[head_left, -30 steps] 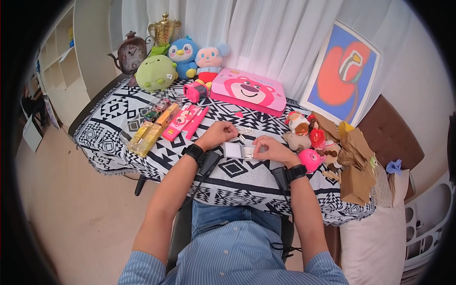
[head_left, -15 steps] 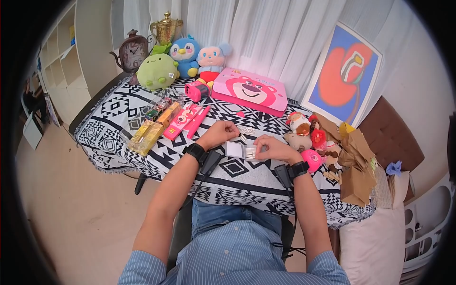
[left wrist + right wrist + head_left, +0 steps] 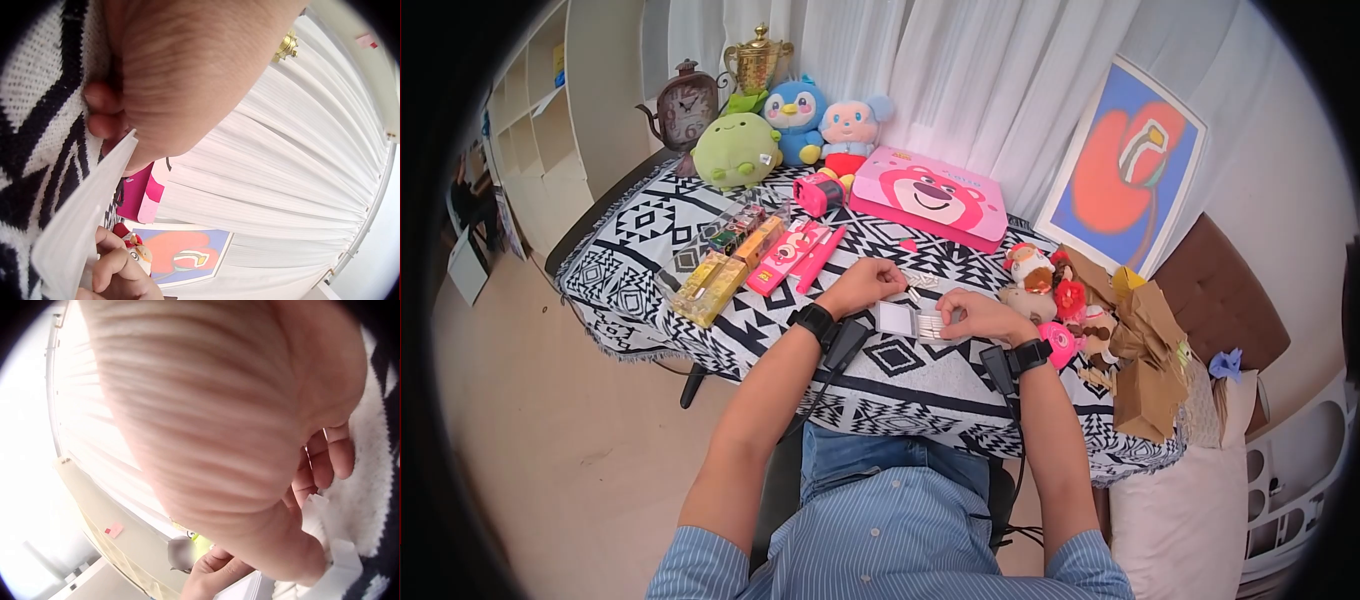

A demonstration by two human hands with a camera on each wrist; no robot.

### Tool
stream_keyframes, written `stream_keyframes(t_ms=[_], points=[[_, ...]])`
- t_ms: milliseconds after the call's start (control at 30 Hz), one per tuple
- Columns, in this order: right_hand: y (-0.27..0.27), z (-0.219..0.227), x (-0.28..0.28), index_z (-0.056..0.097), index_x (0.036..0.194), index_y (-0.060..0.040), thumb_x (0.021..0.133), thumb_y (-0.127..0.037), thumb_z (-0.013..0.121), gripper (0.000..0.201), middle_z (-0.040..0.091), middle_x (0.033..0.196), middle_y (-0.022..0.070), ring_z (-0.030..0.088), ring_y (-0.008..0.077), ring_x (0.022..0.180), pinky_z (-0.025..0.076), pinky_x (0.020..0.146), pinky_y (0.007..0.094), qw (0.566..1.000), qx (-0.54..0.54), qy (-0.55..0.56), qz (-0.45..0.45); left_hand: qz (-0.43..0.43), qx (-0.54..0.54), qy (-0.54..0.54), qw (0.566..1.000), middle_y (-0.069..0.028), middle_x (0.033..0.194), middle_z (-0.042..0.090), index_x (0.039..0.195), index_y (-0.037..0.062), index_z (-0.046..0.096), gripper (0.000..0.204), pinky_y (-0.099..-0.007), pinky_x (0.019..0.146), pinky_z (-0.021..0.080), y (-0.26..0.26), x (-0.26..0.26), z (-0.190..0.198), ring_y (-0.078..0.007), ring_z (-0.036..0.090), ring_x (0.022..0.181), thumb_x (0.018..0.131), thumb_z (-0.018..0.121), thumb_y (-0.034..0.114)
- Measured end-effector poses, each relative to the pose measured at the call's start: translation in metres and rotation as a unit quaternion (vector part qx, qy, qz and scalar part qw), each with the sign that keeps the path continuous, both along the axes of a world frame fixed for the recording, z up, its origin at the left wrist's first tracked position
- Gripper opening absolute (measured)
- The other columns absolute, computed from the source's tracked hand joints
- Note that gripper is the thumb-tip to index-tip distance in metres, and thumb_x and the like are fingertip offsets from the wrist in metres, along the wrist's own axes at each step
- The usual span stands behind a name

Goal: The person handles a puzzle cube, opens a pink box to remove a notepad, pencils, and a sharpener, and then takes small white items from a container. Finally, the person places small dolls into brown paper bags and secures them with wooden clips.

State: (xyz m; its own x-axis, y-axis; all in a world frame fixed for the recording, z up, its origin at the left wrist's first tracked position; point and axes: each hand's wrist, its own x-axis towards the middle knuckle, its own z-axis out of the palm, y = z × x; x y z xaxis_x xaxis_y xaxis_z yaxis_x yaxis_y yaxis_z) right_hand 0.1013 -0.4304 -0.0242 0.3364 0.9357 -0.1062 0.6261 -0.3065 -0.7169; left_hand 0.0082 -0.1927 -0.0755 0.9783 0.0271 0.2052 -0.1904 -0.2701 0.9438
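A small plastic case lies on the patterned cloth in front of the person, its white lid (image 3: 896, 319) folded back to the left. Short white sticks (image 3: 930, 328) lie in its right half. Just beyond it are several loose white sticks (image 3: 922, 281). My left hand (image 3: 863, 286) has its fingers curled, tips right at the loose sticks; its palm side is hidden, so I cannot tell whether it pinches one. My right hand (image 3: 983, 316) holds the case's right end, the thumb (image 3: 306, 559) against its wall (image 3: 342, 569) in the right wrist view.
To the left are a pink box (image 3: 788, 256), a pink stick-shaped item (image 3: 821, 260) and clear packs (image 3: 712, 288). Plush toys (image 3: 736, 152) and a pink bear box (image 3: 928, 198) stand behind. Small dolls (image 3: 1030, 268), a pink ball (image 3: 1058, 343) and brown paper (image 3: 1150, 345) lie on the right.
The head view has shifted slightly. Both hands stay nearly in place, the left at the loose sticks and the right at the case.
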Motion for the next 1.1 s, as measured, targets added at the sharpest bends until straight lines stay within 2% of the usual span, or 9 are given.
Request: stream_keyframes(t_ms=[333,500,600,800,1033,1100], points=[[-0.003,-0.004,-0.001,0.059,0.078,-0.0044,0.074,-0.015,0.075,0.019,0.057,0.105,0.0067,0.054,0.0171,0.097,0.042,0.086,0.0276,0.999,0.018,0.022,-0.028,-0.002,-0.011,0.004,1.000,0.0018,0.077,0.062,0.089,0.0013,0.065,0.009,-0.0187,0.053,0.043,-0.001,-0.001,0.001,-0.0032,0.054,0.066,0.086,0.064,0.010],[-0.006,-0.008,0.001,0.058,0.084,-0.0055,0.076,-0.013,0.074,0.020,0.056,0.104,0.0035,0.054,0.0128,0.092,0.044,0.083,0.0261,0.988,0.047,0.134,-0.063,0.002,-0.003,0.011,1.000,0.0019,0.077,0.062,0.090,0.0013,0.065,0.010,-0.0192,0.051,0.042,-0.001,-0.002,0.002,-0.0031,0.054,0.065,0.086,0.064,0.010],[-0.008,-0.011,0.003,0.057,0.090,-0.0066,0.075,-0.013,0.075,0.024,0.055,0.102,0.0035,0.052,0.0119,0.092,0.043,0.082,0.0260,0.986,0.058,0.139,-0.073,0.002,-0.003,0.014,1.000,0.0015,0.077,0.062,0.090,0.0009,0.065,0.010,-0.0192,0.054,0.043,-0.001,-0.002,0.002,-0.0034,0.054,0.066,0.086,0.064,0.010],[-0.007,-0.004,-0.004,0.051,0.104,-0.0063,0.072,-0.019,0.079,0.045,0.051,0.098,0.0043,0.049,0.0134,0.097,0.042,0.081,0.0253,0.996,0.034,0.046,-0.072,-0.002,0.000,0.011,1.000,0.0006,0.079,0.063,0.090,0.0001,0.065,0.010,-0.0195,0.061,0.045,0.001,0.001,-0.001,-0.0041,0.055,0.069,0.086,0.064,0.009],[-0.006,-0.006,-0.005,0.050,0.106,-0.0046,0.071,-0.020,0.079,0.048,0.050,0.100,0.0051,0.048,0.0146,0.099,0.041,0.083,0.0255,0.995,0.028,0.040,-0.086,-0.006,-0.008,-0.005,1.000,0.0007,0.078,0.063,0.090,0.0002,0.065,0.010,-0.0194,0.060,0.045,-0.001,-0.001,0.002,-0.0041,0.055,0.069,0.086,0.064,0.009],[-0.006,-0.009,-0.002,0.050,0.106,-0.0043,0.072,-0.020,0.078,0.047,0.050,0.101,0.0049,0.048,0.0153,0.100,0.040,0.086,0.0260,0.996,0.031,0.029,-0.074,-0.001,-0.009,0.022,1.000,0.0008,0.078,0.063,0.090,0.0003,0.065,0.010,-0.0194,0.061,0.045,-0.001,-0.003,0.004,-0.0041,0.055,0.069,0.086,0.064,0.009]])
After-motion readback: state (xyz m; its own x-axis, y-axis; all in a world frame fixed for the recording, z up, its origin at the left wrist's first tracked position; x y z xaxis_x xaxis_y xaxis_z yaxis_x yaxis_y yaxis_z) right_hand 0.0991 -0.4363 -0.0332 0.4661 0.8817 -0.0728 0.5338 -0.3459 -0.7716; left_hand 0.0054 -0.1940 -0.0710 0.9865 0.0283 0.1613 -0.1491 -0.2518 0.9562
